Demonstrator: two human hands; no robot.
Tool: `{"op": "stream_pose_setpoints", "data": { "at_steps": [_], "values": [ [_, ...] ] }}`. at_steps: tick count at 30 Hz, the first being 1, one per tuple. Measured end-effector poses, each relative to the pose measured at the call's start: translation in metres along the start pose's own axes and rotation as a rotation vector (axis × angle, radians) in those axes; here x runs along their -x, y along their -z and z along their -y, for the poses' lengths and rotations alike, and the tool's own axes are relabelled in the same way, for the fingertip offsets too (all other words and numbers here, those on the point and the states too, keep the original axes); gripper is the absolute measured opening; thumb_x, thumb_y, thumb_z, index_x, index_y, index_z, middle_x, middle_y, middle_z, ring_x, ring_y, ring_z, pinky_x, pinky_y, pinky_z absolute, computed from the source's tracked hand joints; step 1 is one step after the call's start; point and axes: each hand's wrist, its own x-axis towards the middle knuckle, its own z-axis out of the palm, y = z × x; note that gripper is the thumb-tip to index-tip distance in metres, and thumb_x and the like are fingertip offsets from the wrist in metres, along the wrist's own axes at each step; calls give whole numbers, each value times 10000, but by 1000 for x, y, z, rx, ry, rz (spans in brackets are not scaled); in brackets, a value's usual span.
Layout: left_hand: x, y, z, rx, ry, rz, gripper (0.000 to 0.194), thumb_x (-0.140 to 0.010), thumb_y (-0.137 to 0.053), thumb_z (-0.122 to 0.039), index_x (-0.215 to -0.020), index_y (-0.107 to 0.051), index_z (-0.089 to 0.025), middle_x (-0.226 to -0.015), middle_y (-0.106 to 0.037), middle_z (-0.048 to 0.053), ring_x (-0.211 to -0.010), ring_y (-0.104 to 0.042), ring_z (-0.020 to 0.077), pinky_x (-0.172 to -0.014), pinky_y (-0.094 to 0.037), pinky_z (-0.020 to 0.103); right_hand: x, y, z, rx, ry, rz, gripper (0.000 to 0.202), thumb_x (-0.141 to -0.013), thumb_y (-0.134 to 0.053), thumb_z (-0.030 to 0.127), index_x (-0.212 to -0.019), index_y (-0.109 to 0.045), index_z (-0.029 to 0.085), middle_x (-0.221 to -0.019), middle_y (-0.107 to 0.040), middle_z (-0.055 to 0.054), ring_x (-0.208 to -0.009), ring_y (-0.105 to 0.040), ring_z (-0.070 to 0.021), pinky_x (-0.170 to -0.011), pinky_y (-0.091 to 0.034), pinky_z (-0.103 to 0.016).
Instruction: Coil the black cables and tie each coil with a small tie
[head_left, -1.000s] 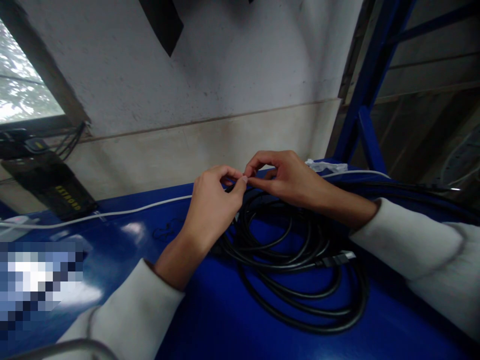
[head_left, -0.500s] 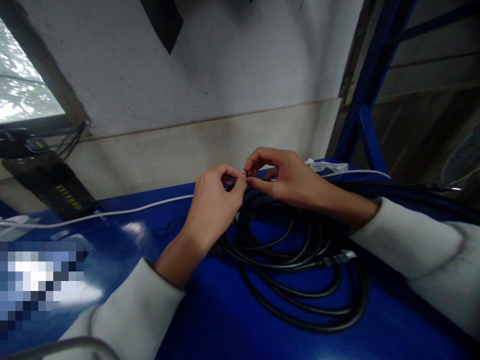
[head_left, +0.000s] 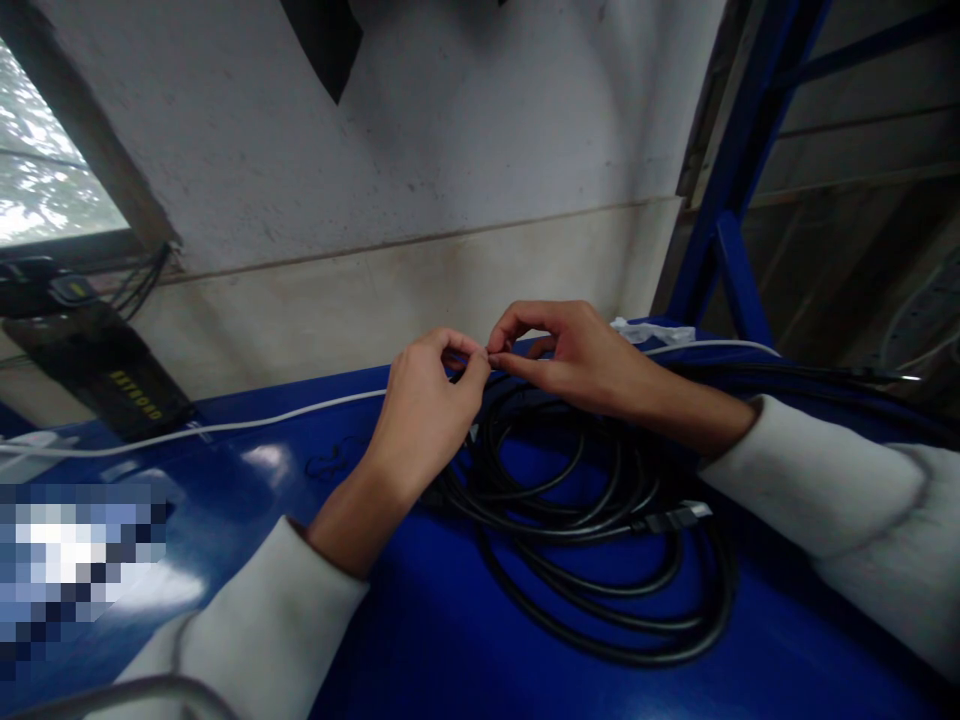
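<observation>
My left hand (head_left: 439, 395) and my right hand (head_left: 574, 350) meet fingertip to fingertip above the back part of the blue table. Thumb and forefinger are pinched together on each hand. Whatever sits between the fingertips is too small and too covered to name. Below and to the right of the fingers lies a loose coil of black cable (head_left: 600, 590) with a flat connector (head_left: 679, 517) on its right side. Part of the coil is hidden behind my hands.
A white cable (head_left: 285, 414) runs along the back of the blue table (head_left: 420, 640). At the left stands a dark bottle (head_left: 105, 365) with yellow lettering. Crumpled clear plastic (head_left: 656, 332) lies behind my right hand. A blue metal frame (head_left: 720, 210) rises at the right.
The fingertips of my right hand have closed in against those of my left hand, and the small dark bit between them is now covered. Otherwise the hands barely moved.
</observation>
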Motion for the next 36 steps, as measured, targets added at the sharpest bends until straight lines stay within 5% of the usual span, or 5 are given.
{"op": "stream_pose_setpoints", "data": {
  "at_steps": [8,15,21,25,36],
  "values": [
    [-2,-3,5,95,7,-6,70,-932,-675,-207,-909,-732,-172,-920,-789,62,-858,-747,212,-815,-552,333,-2,2,-1,-4,20,-11,50,-898,-739,213,-919,-763,175,-935,-779,-44,-864,-725,-191,-794,-557,-304],
    [-3,1,3,196,204,58,170,-895,-743,-245,-1018,-726,-129,-861,-781,79,-562,-644,124,-545,-467,224,-2,3,0,15,13,-5,56,-898,-745,207,-920,-760,157,-910,-783,-50,-844,-725,-186,-775,-548,-291],
    [-3,0,11,237,265,160,190,-930,-697,-324,-962,-764,-148,-595,-645,-7,-415,-481,87,-448,-366,198,-3,4,0,33,14,-4,46,-898,-740,197,-913,-764,160,-924,-778,-47,-843,-726,-182,-754,-558,-284],
    [-2,-1,11,294,278,154,187,-926,-702,-311,-947,-785,-145,-639,-643,-6,-395,-402,62,-415,-314,196,-2,3,1,23,10,2,47,-899,-731,194,-905,-762,159,-917,-777,-44,-853,-726,-185,-767,-555,-291],
    [1,2,-4,509,487,194,148,-1015,-633,-206,-949,-728,-113,-517,-370,-95,-367,-293,45,-345,-235,158,-3,5,2,-15,-36,77,105,-890,-741,253,-931,-772,161,-926,-784,-43,-828,-714,-171,-782,-535,-295]
  ]
}}
